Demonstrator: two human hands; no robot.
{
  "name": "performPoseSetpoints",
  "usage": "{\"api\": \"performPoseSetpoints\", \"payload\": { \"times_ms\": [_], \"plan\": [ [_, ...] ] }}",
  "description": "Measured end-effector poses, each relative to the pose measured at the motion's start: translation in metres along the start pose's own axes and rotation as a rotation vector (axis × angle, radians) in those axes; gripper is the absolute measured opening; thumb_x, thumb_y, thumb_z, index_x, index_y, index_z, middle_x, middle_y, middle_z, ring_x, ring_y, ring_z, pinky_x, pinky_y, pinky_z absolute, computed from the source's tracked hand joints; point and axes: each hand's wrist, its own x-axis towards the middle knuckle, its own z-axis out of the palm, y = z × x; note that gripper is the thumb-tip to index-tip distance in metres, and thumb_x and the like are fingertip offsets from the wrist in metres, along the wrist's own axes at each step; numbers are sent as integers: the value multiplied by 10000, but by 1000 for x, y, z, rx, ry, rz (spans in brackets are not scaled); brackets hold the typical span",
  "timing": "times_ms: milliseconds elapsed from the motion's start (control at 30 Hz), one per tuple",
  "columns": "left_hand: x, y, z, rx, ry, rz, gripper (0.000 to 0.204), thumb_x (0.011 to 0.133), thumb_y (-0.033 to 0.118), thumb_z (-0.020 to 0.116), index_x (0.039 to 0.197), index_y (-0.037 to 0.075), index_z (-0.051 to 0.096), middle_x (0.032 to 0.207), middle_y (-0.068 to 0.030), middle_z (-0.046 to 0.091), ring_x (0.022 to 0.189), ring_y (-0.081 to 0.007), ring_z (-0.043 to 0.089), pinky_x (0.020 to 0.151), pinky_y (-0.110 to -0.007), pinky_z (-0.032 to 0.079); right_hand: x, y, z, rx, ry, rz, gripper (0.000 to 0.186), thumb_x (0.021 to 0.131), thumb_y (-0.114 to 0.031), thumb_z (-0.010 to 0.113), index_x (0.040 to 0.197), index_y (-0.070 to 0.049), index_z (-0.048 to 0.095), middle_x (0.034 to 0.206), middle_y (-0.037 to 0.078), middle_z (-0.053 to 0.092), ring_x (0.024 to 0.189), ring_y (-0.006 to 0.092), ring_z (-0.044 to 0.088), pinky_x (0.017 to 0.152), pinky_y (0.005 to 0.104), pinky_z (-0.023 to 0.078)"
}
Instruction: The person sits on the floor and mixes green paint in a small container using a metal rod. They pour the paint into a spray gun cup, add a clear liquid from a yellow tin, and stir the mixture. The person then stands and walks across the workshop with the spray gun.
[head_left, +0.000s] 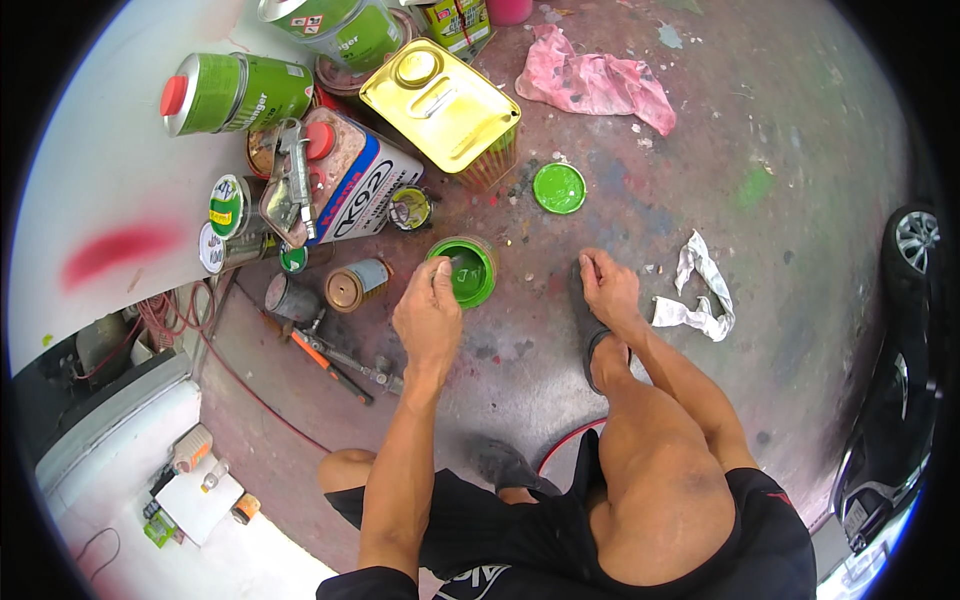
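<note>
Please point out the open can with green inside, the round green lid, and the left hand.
Open can (489,276): head view, right side of its rim.
Round green lid (559,188): head view, middle of its top.
Left hand (429,312): head view, back of the hand.

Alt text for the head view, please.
A person's left hand is at the rim of an open can, green inside; the right hand is near a dark shoe. A green lid and pink cloth lie on the floor.
</note>
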Motion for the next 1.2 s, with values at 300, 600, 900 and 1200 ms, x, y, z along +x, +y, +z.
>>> {"api": "performPoseSetpoints", "payload": {
  "times_ms": [300, 600, 900, 1200],
  "plan": [
    [0, 1, 1, 9, 10, 65, 283, 1128, 289, 634, 1191, 59, 785, 901, -227, 786, 869, -442, 777, 792, -533, 592, 1, -1, -1, -8, -18, 9, 143, 1088, -263, 708, 1136, -150, 783, 843, 136, 804, 725, 368, 782, 653, 483, 603],
    [-3, -2, -1, 13, 12, 10, 296, 1136, 306, 630, 1201, 58, 777, 897, -229, 791, 837, -438, 775, 769, -533, 589, 1, 1, 0, -11, -16, 1, 139, 1084, -258, 711, 1145, -152, 776, 837, 133, 798, 724, 374, 780, 661, 491, 602],
    [-5, 1, 0, 8, 32, -1, 318, 1148, 325, 615, 1199, 56, 777, 858, -235, 782, 821, -445, 771, 754, -539, 582, 2, -2, -2, -25, -27, 9, 139, 1083, -258, 714, 1139, -150, 781, 821, 134, 795, 712, 374, 778, 652, 487, 599],
    [-4, -1, -3, -44, 9, -18, 318, 1146, 320, 619, 1208, 54, 783, 864, -225, 785, 828, -439, 773, 764, -523, 587, 1, 1, 1, 0, -17, -2, 147, 1088, -256, 704, 1135, -141, 782, 832, 139, 799, 723, 380, 781, 665, 485, 603]
  ]
}}
